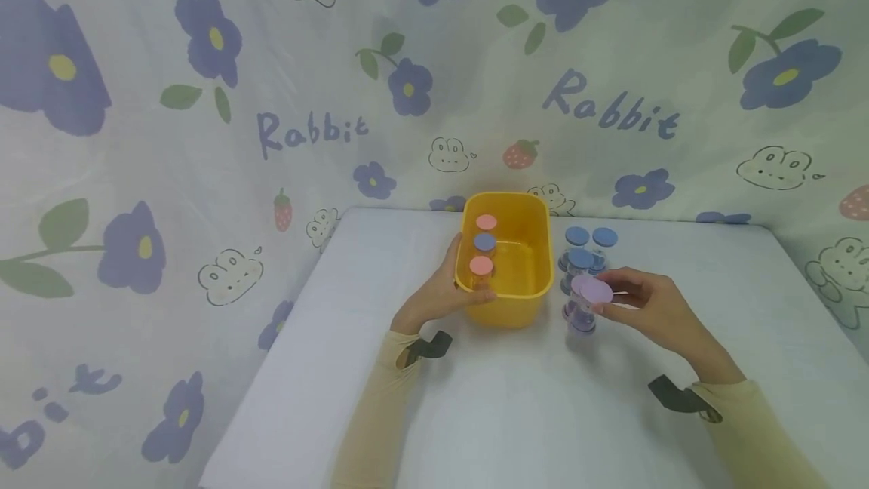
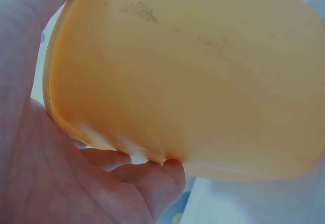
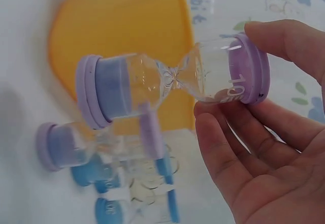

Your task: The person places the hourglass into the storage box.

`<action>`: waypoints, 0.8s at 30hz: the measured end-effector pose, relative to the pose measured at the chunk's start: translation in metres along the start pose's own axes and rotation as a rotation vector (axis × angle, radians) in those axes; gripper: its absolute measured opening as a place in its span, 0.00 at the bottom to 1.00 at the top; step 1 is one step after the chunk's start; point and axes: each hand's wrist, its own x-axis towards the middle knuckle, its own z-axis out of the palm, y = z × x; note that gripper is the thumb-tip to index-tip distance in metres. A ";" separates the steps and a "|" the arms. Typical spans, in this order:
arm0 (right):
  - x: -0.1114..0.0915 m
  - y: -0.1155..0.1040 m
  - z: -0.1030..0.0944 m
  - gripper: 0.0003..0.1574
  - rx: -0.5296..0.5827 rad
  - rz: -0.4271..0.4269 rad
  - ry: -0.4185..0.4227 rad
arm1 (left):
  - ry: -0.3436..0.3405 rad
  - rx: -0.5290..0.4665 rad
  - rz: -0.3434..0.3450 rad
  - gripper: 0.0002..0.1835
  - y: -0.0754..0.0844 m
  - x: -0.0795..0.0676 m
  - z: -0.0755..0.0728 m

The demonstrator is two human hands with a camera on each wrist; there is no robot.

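Note:
My left hand [image 1: 444, 287] grips the yellow bin [image 1: 505, 311] at its left front, fingers along the side and thumb at the front rim. Between thumb and fingers of my right hand [image 1: 652, 312], a purple-capped hourglass [image 3: 175, 79] is pinched by its upper cap, right of the bin. Purple sand fills its lower bulb. Close behind it stands a second purple hourglass [image 3: 51, 148]. Along the bin's left inner wall are two pink-capped hourglasses [image 1: 481, 267] and one blue-capped hourglass [image 1: 485, 242] between them.
Several blue-capped hourglasses [image 1: 578, 236] stand right of the bin, beyond my right hand. White cloth covers the table [image 1: 516, 406]. A patterned curtain [image 1: 326, 59] with flowers and rabbits hangs behind and at the left.

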 end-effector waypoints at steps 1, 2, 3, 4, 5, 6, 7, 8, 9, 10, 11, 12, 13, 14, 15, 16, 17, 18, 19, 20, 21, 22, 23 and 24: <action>0.002 -0.003 -0.003 0.30 0.005 -0.002 0.001 | 0.001 0.003 -0.003 0.64 0.000 0.000 0.000; 0.004 -0.007 -0.005 0.30 0.008 -0.006 0.003 | 0.001 0.008 -0.005 0.64 0.001 0.000 0.000; 0.006 -0.010 -0.008 0.30 0.010 -0.009 0.007 | 0.001 0.012 -0.003 0.64 0.001 -0.001 0.000; 0.007 -0.014 -0.011 0.30 0.009 -0.008 0.010 | 0.001 0.015 -0.001 0.64 0.002 -0.001 0.000; 0.009 -0.017 -0.013 0.30 0.010 -0.008 0.013 | 0.002 0.018 0.001 0.64 0.003 -0.001 -0.001; 0.012 -0.020 -0.016 0.30 0.008 -0.009 0.014 | 0.002 0.021 0.005 0.64 0.003 -0.001 -0.001; 0.014 -0.024 -0.018 0.30 0.004 -0.005 0.015 | 0.002 0.025 0.008 0.64 0.004 -0.001 -0.001; 0.016 -0.028 -0.021 0.31 -0.002 -0.002 0.016 | 0.002 0.028 0.012 0.64 0.004 -0.002 -0.001; 0.018 -0.031 -0.024 0.31 -0.005 0.003 0.018 | 0.002 0.030 0.014 0.64 0.004 -0.002 -0.001; 0.020 -0.034 -0.026 0.31 -0.006 0.009 0.019 | 0.001 0.032 0.014 0.64 0.004 -0.002 -0.001; 0.022 -0.037 -0.029 0.31 -0.006 0.015 0.021 | 0.000 0.035 0.015 0.64 0.004 -0.002 -0.001; 0.025 -0.040 -0.031 0.31 -0.002 0.024 0.028 | -0.001 0.039 0.014 0.65 0.004 -0.002 -0.001; 0.027 -0.043 -0.033 0.31 -0.003 0.030 0.034 | 0.000 0.041 0.013 0.65 0.004 -0.002 -0.001; 0.030 -0.045 -0.035 0.31 -0.003 0.032 0.040 | 0.001 0.044 0.009 0.65 0.004 -0.002 -0.001; 0.032 -0.047 -0.037 0.32 -0.003 0.036 0.048 | 0.003 0.045 0.008 0.65 0.003 -0.002 -0.001; 0.035 -0.049 -0.038 0.32 -0.005 0.039 0.054 | 0.004 0.043 0.006 0.65 0.003 -0.002 -0.001; 0.038 -0.050 -0.039 0.33 -0.006 0.040 0.061 | 0.004 0.042 0.007 0.65 0.003 -0.001 -0.001; 0.041 -0.052 -0.040 0.33 -0.007 0.039 0.068 | 0.005 0.041 0.006 0.65 0.002 -0.001 -0.001; 0.044 -0.053 -0.041 0.33 -0.012 0.034 0.070 | 0.005 0.039 0.006 0.64 0.002 -0.001 -0.001; 0.047 -0.055 -0.042 0.33 -0.009 0.038 0.076 | 0.004 0.036 0.008 0.64 0.001 -0.001 -0.001; 0.050 -0.057 -0.042 0.33 -0.006 0.046 0.084 | 0.003 0.031 0.011 0.63 0.001 -0.001 -0.001; 0.053 -0.059 -0.043 0.34 -0.003 0.053 0.091 | 0.002 0.028 0.011 0.63 0.001 -0.001 -0.001; 0.056 -0.060 -0.043 0.35 -0.001 0.061 0.098 | 0.000 0.023 0.013 0.63 0.000 -0.001 0.000; 0.060 -0.062 -0.043 0.36 -0.004 0.071 0.103 | 0.001 0.021 0.011 0.63 0.000 -0.001 0.000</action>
